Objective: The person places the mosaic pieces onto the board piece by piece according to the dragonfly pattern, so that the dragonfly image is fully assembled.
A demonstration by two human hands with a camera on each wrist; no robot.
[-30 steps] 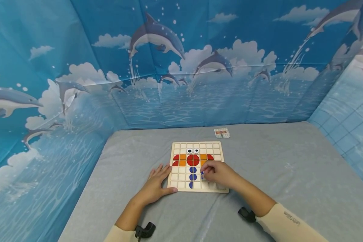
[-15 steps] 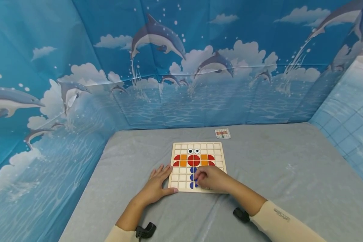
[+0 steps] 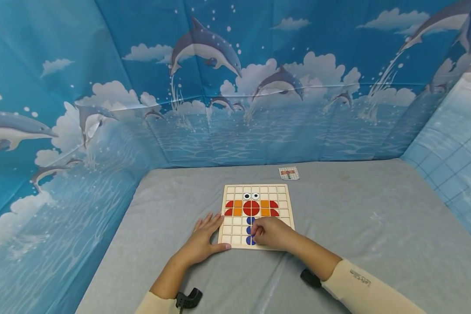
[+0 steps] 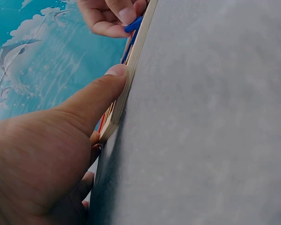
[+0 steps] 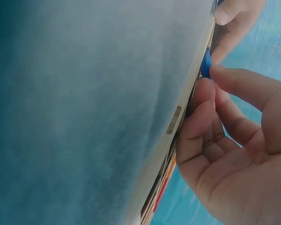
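A square wooden grid board lies flat on the grey cloth. Red, orange and blue tiles and two eye tiles form a figure on it. My left hand rests at its left side with fingers spread, thumb on the front edge near the corner. Over the lower middle of the board, my right hand pinches a blue tile between thumb and fingertips, tilted at the bottom of the blue column. In the right wrist view, that blue tile shows at the fingertips. The hand hides the board's lower right cells.
Beyond the board's far right corner lies a small pattern card with a similar printed figure. Grey cloth covers the table. A blue dolphin-print curtain hangs behind and along the sides.
My right hand has moved left and slightly toward me, from the board's right part to the bottom of the blue column, bringing the blue tile there. The left hand stays in place.
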